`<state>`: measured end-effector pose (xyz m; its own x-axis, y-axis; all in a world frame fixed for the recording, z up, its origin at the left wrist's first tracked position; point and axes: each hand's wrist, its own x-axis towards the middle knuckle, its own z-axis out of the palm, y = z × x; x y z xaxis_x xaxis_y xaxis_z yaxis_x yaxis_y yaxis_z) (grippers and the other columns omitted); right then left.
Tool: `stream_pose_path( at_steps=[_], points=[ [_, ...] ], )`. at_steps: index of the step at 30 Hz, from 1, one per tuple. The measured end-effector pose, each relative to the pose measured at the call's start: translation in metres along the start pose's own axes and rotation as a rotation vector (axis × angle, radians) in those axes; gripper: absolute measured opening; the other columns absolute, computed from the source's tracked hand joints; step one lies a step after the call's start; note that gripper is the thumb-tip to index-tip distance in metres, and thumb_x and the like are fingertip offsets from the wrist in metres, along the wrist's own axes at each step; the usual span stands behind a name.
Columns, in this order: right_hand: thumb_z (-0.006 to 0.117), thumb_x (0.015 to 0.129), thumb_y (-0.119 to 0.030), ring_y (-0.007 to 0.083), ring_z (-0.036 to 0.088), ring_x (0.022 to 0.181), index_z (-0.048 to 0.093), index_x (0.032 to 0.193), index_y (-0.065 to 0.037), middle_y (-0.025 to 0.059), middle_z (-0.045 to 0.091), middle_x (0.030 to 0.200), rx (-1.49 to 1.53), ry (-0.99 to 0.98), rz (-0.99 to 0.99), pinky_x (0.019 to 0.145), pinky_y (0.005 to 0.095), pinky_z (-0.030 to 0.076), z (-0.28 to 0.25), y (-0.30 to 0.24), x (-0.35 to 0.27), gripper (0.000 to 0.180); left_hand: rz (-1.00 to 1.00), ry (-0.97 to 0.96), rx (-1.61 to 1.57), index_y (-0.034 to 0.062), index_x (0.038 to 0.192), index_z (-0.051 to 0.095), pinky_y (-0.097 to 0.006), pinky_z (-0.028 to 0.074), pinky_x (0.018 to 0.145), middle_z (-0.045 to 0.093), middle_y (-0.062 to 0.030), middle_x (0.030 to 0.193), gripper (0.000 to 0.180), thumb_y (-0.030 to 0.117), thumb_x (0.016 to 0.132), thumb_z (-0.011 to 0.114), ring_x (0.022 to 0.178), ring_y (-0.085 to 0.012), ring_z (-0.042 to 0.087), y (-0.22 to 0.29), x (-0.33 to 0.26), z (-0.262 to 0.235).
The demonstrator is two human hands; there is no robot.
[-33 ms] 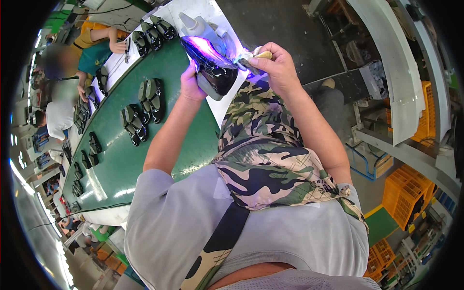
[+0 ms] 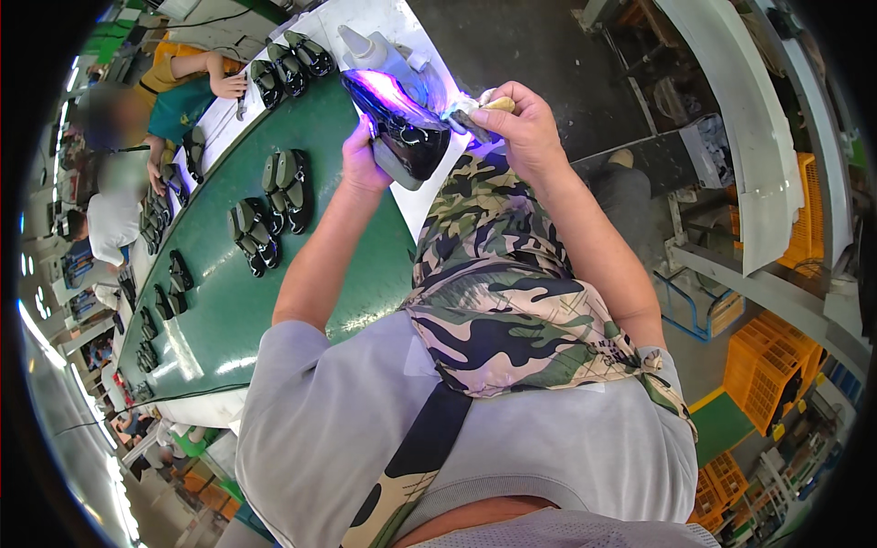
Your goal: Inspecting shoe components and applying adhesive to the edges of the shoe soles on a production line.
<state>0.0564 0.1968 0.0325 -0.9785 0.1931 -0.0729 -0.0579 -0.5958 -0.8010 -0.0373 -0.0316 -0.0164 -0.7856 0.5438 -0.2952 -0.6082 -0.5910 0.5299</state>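
Black shoe [image 2: 402,137] held up at 12 o'clock of the view, sole side lit purple, over the near edge of the green conveyor belt [image 2: 228,301]. Left hand [image 2: 364,164] grips it from below, fingers wrapped shut around the upper. Right hand [image 2: 521,128] at the shoe's 3 o'clock, fingers pinched closed on a small brush [image 2: 475,108], its tip touching the shoe's edge. White bottle [image 2: 365,47] just behind the shoe at 12 o'clock. Camo apron [image 2: 502,301] below both forearms. Pairs of dark shoes [image 2: 274,196] lie spaced along the belt toward 9 o'clock. A co-worker's hand [image 2: 228,87] rests at the belt's far side, 11 o'clock. Orange crates [image 2: 772,370] on the floor at 4 o'clock, contents not discernible.
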Motion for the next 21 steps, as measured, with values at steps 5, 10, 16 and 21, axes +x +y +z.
stream_pose_path(
  at_steps=[5, 10, 16, 21],
  points=[
    [0.076, 0.076, 0.001, 0.0107, 0.059, 0.073, 0.060, 0.085, -0.004, 0.0033, 0.063, 0.082, 0.047, 0.088, 0.025, 0.067, 0.0258, 0.047, -0.005, -0.003, -0.005, 0.019, 0.069, -0.020, 0.016, 0.0065, 0.138, 0.045, -0.050, 0.036, 0.112, 0.056, -0.0124, 0.134, 0.054, 0.030, 0.092, 0.060, 0.125, -0.0327, 0.052, -0.005, 0.004, 0.000],
    [0.078, 0.074, 0.000, 0.0106, 0.057, 0.070, 0.060, 0.083, -0.004, 0.0024, 0.062, 0.078, -0.055, 0.237, 0.051, 0.064, 0.0254, 0.045, -0.013, -0.007, -0.009, 0.021, 0.247, -0.095, 0.192, 0.0018, 0.132, 0.047, -0.046, 0.042, 0.108, 0.059, -0.0146, 0.127, 0.058, 0.017, 0.082, 0.073, 0.118, -0.0306, 0.058, -0.003, 0.005, 0.014],
    [0.078, 0.075, -0.004, 0.0101, 0.057, 0.067, 0.059, 0.083, -0.006, 0.0024, 0.062, 0.076, -0.148, 0.307, 0.054, 0.063, 0.0238, 0.044, -0.017, -0.005, -0.011, 0.021, 0.397, -0.120, 0.482, 0.0013, 0.126, 0.050, -0.039, 0.047, 0.102, 0.062, -0.0081, 0.115, 0.062, 0.012, 0.072, 0.080, 0.108, -0.0246, 0.061, -0.006, 0.010, 0.029],
    [0.079, 0.073, -0.001, 0.0104, 0.058, 0.065, 0.060, 0.083, -0.004, 0.0031, 0.063, 0.076, -0.101, 0.353, -0.005, 0.061, 0.0250, 0.046, -0.021, -0.019, -0.008, 0.021, 0.428, -0.127, 0.641, 0.0010, 0.130, 0.046, -0.040, 0.044, 0.104, 0.058, -0.0101, 0.120, 0.066, 0.006, 0.070, 0.076, 0.113, -0.0258, 0.058, -0.022, 0.017, 0.049]
  ],
)
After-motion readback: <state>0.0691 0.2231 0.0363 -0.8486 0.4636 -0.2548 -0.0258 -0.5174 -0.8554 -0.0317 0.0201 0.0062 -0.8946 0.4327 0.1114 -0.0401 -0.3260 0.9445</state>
